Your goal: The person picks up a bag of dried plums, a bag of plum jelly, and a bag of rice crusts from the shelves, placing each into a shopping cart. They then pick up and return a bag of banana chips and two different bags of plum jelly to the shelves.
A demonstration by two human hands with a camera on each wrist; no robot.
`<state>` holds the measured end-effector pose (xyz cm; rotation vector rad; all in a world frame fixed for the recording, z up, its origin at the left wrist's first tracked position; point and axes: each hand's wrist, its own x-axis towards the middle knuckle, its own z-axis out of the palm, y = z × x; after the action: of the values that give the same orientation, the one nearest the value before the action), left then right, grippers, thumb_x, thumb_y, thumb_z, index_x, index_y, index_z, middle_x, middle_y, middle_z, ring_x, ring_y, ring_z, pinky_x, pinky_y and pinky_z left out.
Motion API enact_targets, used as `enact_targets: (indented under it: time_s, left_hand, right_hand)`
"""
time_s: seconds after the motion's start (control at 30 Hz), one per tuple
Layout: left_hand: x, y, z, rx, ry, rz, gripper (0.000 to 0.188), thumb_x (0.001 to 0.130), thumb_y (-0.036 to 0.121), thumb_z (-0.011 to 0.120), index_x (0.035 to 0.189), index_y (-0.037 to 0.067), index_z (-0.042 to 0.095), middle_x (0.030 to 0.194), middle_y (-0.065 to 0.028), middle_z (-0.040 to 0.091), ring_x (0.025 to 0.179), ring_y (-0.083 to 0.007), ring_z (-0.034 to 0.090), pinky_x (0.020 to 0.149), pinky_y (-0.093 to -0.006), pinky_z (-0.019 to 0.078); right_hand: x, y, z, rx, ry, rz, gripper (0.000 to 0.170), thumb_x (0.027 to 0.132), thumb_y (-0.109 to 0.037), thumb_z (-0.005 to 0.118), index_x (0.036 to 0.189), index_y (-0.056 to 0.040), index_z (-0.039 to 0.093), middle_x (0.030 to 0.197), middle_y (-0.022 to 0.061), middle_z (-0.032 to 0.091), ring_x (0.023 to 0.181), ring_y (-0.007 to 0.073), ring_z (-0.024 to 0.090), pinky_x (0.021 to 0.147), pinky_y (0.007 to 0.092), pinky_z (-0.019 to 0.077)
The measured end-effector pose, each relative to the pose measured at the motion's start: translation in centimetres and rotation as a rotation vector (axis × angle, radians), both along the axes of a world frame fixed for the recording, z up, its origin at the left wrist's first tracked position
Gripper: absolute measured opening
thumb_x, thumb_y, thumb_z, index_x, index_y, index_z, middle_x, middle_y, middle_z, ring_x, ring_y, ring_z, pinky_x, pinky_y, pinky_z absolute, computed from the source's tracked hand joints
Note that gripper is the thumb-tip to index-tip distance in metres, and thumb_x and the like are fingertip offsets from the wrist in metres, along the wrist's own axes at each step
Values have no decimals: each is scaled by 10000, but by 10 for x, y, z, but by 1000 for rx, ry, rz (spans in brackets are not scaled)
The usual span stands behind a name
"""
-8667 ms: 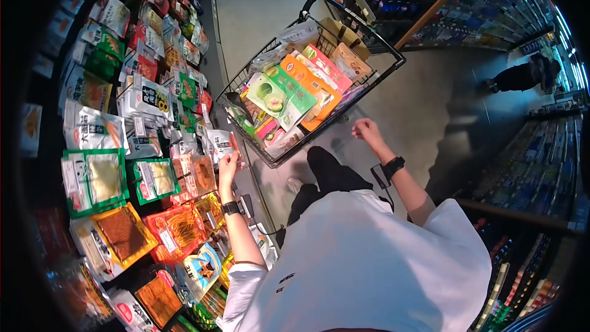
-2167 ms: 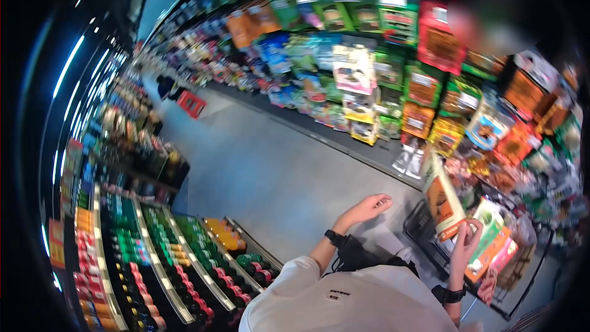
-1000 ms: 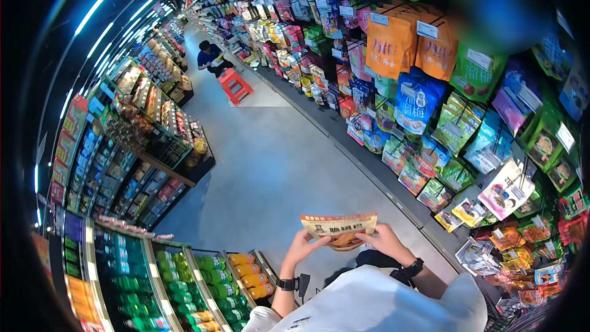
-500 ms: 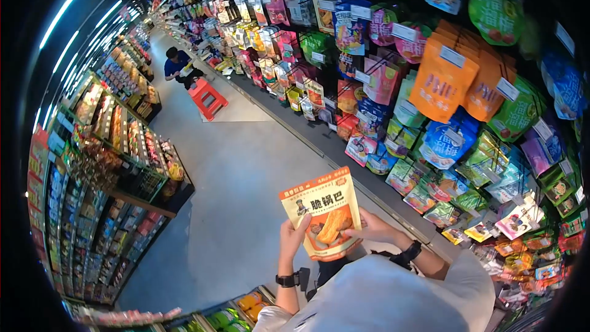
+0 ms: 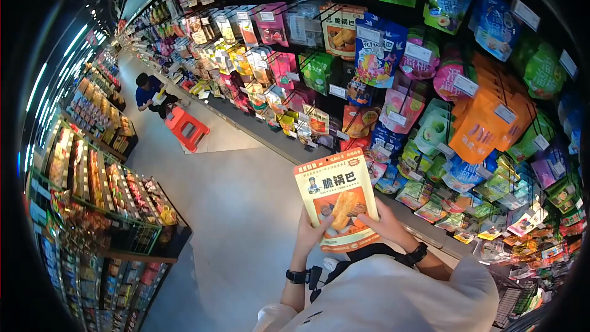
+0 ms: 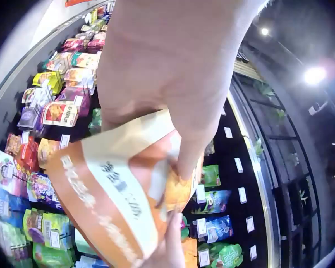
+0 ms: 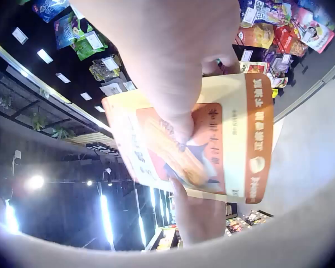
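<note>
Turned face-on since second ago: one guoba pouch (image 5: 338, 200), five o'clock from centre, pinched by left hand (image 5: 311, 230) at its seven, right hand (image 5: 388, 224) at its four; one red stool (image 5: 178, 122) toward ten

Grey floor (image 5: 230, 209), red stool (image 5: 186, 128), stocked shelf unit (image 5: 138, 257) (brown-edged), bright strip lights (image 7: 106, 218) overhead

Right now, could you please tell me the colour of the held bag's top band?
The top band of the bag is orange-red, clearest in the head view.
</note>
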<state>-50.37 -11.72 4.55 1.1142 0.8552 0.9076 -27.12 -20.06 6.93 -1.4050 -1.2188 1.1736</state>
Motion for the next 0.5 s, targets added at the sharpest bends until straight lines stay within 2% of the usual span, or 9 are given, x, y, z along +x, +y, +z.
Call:
enact_targets:
  time_s: [0.03,0.1,0.17,0.27,0.3,0.37,0.5]
  left_hand:
    - [3,21,2,-18,-4,42,616,871,51,772,1379,-2,427,1235,-123,646,1085,-186,651,912,-326,557]
    - [10,69,7,29,-15,123,545,899,76,748,1356,-9,465,1219,-121,654,1059,-175,658,905,-322,554]
    - [15,118,10,95,35,166,501,915,94,734,1340,-11,490,1209,-121,660,1053,-170,660,900,-320,551]
    - [36,191,39,153,-8,184,457,933,118,720,1321,-12,516,1202,-116,664,1045,-166,661,896,-312,544]
    - [42,213,49,175,24,169,454,935,117,718,1321,-11,515,1198,-116,666,1042,-165,661,893,-310,544]
    - [59,257,62,217,69,125,450,939,115,714,1322,-10,514,1189,-114,669,1035,-162,661,888,-304,542]
    - [93,340,77,292,48,28,444,941,110,711,1318,-12,512,1183,-111,671,1027,-155,660,880,-294,540]
  right_hand:
    - [-2,20,-2,12,-13,-8,548,936,-165,727,1382,8,458,1294,129,616,1169,132,598,966,328,516]
    - [-4,53,-11,124,172,-42,475,1003,-118,620,1414,1,413,1199,104,613,1067,126,612,912,315,516]
    - [18,82,-23,164,42,-26,430,1027,-119,578,1413,2,431,1107,78,620,984,118,618,868,296,517]
    - [38,140,-50,185,226,-197,360,1064,-174,508,1377,1,484,989,52,625,939,121,627,844,286,512]
    - [43,155,-33,192,165,-241,341,1073,-176,486,1361,6,489,1007,66,632,935,135,636,856,291,505]
    - [55,186,-30,267,262,-275,323,1083,-182,455,1337,12,499,1025,86,644,924,151,646,874,291,495]
    - [72,228,-18,314,254,-384,324,1095,-205,414,1315,11,515,1023,109,657,922,171,652,866,306,497]
